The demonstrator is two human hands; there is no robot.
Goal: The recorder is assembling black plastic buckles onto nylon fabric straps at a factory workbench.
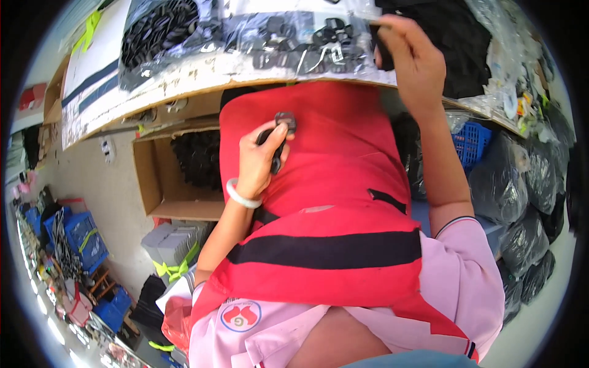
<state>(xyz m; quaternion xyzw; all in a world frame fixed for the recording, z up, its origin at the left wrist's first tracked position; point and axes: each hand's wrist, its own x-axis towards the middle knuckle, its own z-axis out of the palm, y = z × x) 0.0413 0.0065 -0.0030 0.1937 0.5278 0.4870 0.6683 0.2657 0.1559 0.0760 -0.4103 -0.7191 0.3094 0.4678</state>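
Observation:
My left hand (253, 158) is closed in front of the red apron (331, 159). Between its thumb and fingers is a small black plastic buckle (284, 118), and a black strap-like part (276, 162) shows below the fingers. Over the table's front edge reaches my right hand (420, 67), its fingers closed on a flat black piece (381, 52) whose kind I cannot make out. Beside that hand lies a heap of black fabric (460, 43). Left of it, clear plastic (245, 37) carries loose black plastic buckles (273, 56).
A bag of small black parts (161, 34) lies on the table (190, 83) at the far left. Under it stands an open cardboard box (150, 178) with black items. A blue basket (471, 142) and black plastic bags (500, 181) are on the right; grey stacked pieces (169, 242) sit left.

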